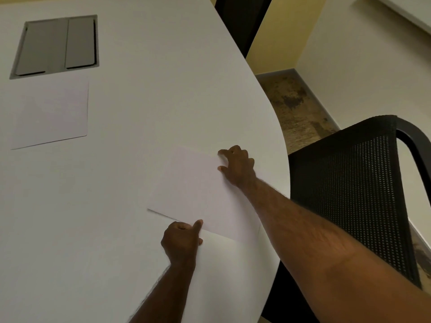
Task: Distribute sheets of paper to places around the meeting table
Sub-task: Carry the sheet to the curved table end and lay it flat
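Note:
A white sheet of paper (198,190) lies tilted near the right edge of the white meeting table (144,108). My right hand (238,166) pinches that sheet's far right corner between thumb and fingers. My left hand (182,241) is closed on more white paper (224,276) that reaches toward the bottom of the view, and its thumb rests on the top sheet's near edge. I cannot tell how many sheets that lower paper holds. Another white sheet (51,113) lies flat on the table at the far left.
A grey recessed cable hatch (56,45) sits in the tabletop beyond the left sheet. A black mesh chair (354,194) stands at the table's curved right edge, with another dark chair back (240,22) farther along. Speckled carpet (293,106) and cream walls lie to the right.

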`<state>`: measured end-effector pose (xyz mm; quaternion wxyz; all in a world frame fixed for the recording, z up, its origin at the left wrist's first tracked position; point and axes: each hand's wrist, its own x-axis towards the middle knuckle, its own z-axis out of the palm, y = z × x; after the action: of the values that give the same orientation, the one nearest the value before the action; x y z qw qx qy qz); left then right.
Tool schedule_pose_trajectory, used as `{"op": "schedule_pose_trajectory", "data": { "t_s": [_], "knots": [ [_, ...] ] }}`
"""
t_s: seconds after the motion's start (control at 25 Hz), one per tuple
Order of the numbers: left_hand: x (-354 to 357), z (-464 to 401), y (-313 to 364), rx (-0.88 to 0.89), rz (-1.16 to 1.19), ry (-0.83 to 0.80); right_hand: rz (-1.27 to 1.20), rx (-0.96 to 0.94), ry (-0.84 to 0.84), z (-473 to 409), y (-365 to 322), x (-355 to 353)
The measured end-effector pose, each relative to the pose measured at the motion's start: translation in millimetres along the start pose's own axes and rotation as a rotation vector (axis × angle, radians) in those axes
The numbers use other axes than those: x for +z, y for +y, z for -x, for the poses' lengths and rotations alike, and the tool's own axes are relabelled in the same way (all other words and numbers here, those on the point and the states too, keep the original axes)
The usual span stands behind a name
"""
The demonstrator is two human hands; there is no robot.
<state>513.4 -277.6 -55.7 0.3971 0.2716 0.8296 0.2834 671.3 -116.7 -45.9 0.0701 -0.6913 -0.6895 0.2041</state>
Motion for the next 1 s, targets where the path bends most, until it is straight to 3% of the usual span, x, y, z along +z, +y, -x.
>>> {"op": "schedule_pose_trajectory", "data": {
  "t_s": [0.12, 0.2, 0.32, 0.4, 0.68, 1.0],
  "knots": [
    [-3.0, 10.0, 3.6, 0.174, -0.133, 0.135, 0.115, -0.088, 0.018, 4.7, -0.7, 4.7],
    [-3.2, 14.3, 5.9, 0.362, -0.375, 0.179, 0.188, -0.116, -0.024, 5.8, -0.7, 6.3],
    [-4.9, 9.2, 1.3, 0.442, -0.724, 0.025, 0.197, -0.099, -0.107, 9.5, -1.0, 9.0],
    [-5.3, 2.3, -8.2, 0.418, -0.803, -0.068, 0.187, -0.097, -0.116, 12.7, -1.3, 11.0],
    [-3.6, -1.5, -14.5, 0.395, -0.741, -0.092, 0.169, -0.094, -0.184, 11.3, -2.2, 1.8],
    [-44.7, -5.5, 4.8, 0.588, -0.555, 0.015, 0.031, -0.155, 0.050, 31.1, -13.6, -35.8]
  ]
}}
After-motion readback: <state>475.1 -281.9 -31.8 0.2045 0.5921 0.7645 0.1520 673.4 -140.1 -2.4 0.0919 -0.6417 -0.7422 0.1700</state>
